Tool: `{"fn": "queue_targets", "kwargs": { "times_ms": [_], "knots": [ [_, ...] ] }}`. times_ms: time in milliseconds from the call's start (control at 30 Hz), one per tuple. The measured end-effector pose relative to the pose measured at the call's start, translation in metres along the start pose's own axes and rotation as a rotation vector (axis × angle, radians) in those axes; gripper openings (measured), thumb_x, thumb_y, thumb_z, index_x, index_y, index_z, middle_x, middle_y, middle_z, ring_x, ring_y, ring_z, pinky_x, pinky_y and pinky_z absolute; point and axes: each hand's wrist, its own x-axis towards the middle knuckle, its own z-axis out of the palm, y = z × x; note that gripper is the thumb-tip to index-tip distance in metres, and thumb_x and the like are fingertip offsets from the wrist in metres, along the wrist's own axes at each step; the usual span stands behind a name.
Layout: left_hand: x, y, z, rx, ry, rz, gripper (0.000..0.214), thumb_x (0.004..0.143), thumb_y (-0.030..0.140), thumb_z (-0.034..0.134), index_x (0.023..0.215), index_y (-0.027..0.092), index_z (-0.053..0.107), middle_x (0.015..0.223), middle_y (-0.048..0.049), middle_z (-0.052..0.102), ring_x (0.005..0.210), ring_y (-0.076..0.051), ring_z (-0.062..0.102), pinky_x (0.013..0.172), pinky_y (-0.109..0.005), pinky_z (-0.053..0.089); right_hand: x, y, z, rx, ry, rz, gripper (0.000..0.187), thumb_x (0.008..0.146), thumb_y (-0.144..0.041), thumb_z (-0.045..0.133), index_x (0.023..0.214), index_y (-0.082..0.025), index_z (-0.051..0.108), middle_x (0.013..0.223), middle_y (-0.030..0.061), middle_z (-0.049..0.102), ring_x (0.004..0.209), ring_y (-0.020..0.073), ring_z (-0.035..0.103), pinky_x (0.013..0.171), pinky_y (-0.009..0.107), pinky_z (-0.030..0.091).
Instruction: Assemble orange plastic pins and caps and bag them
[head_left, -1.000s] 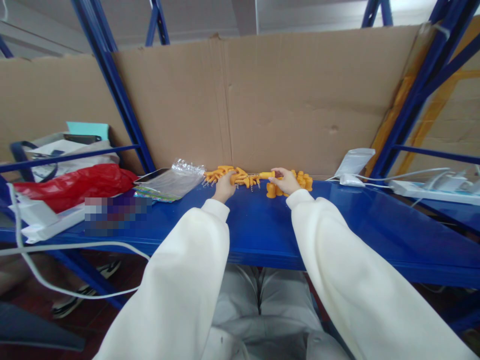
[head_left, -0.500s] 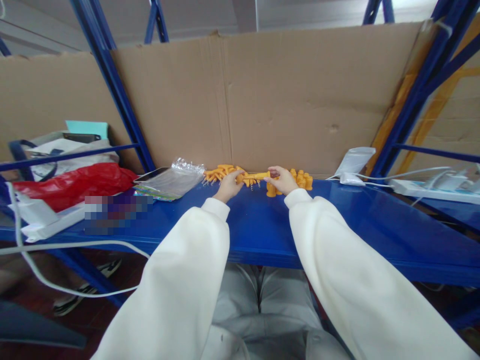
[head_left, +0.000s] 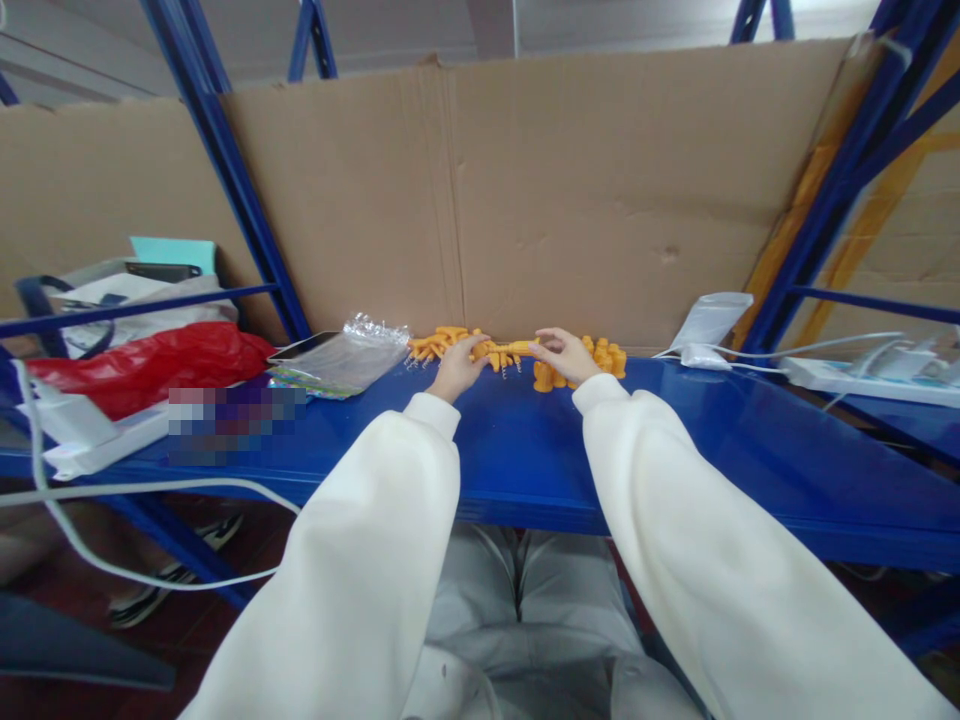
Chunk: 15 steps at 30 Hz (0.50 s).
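Note:
Both my arms in white sleeves reach to the back of a blue metal shelf (head_left: pixel 525 460). My left hand (head_left: pixel 459 366) and my right hand (head_left: pixel 564 356) pinch the two ends of a long orange plastic piece (head_left: pixel 511 349) held level between them. A heap of similar orange pieces with small metal springs (head_left: pixel 439 343) lies behind my left hand. Several short orange caps (head_left: pixel 611 358) stand behind my right hand.
A cardboard sheet (head_left: pixel 570 190) closes the back of the shelf. Clear plastic bags (head_left: pixel 345 360), a red bag (head_left: pixel 142 370) and a white adapter with a cable (head_left: pixel 82 440) lie to the left. A white pouch (head_left: pixel 709 322) and a power strip (head_left: pixel 862 378) lie to the right. Blue uprights (head_left: pixel 225 170) flank the bay.
My left hand left the orange heap and took the free end of the long orange piece that my right hand held. Both hands now hold it slightly higher.

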Motion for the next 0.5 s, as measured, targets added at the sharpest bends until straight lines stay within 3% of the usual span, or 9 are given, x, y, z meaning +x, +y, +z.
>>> {"fn": "queue_targets", "kwargs": {
  "times_ms": [100, 267, 400, 500],
  "knots": [
    [0.0001, 0.0000, -0.0008, 0.025, 0.000, 0.034, 0.042, 0.081, 0.007, 0.070, 0.121, 0.019, 0.073, 0.130, -0.0105, 0.074, 0.126, -0.028, 0.066, 0.115, -0.040, 0.045, 0.0002, -0.0010, -0.0002, 0.045, -0.032, 0.028, 0.031, 0.062, -0.030, 0.095, 0.078, -0.020, 0.071, 0.064, -0.0043, 0.069, 0.064, 0.0134, 0.066, 0.072, 0.028, 0.058],
    [0.0006, 0.0004, 0.0017, 0.077, 0.016, 0.115, 0.041, 0.083, 0.008, 0.068, 0.123, 0.017, 0.072, 0.126, -0.0106, 0.075, 0.124, -0.027, 0.067, 0.116, -0.042, 0.045, 0.0020, -0.0017, -0.0015, -0.069, -0.034, 0.116, 0.040, 0.081, -0.048, 0.083, 0.063, -0.021, 0.061, 0.051, -0.0011, 0.064, 0.059, 0.0168, 0.067, 0.076, 0.033, 0.058],
    [0.0017, -0.0040, 0.0048, 0.131, 0.025, 0.160, 0.040, 0.085, 0.010, 0.067, 0.124, 0.018, 0.070, 0.125, -0.0101, 0.075, 0.122, -0.027, 0.068, 0.114, -0.044, 0.046, 0.0012, -0.0033, -0.0031, -0.189, -0.055, 0.097, 0.044, 0.091, -0.059, 0.069, 0.069, -0.022, 0.060, 0.054, -0.0001, 0.067, 0.065, 0.0193, 0.073, 0.080, 0.033, 0.057],
    [0.0026, -0.0088, 0.0056, 0.153, 0.025, 0.174, 0.040, 0.086, 0.011, 0.065, 0.125, 0.018, 0.070, 0.125, -0.0100, 0.075, 0.122, -0.027, 0.068, 0.112, -0.044, 0.048, 0.0002, -0.0041, -0.0026, -0.137, -0.092, 0.098, 0.033, 0.094, -0.051, 0.069, 0.078, -0.023, 0.060, 0.059, -0.0009, 0.069, 0.068, 0.0182, 0.073, 0.081, 0.031, 0.057]
  ]
}}
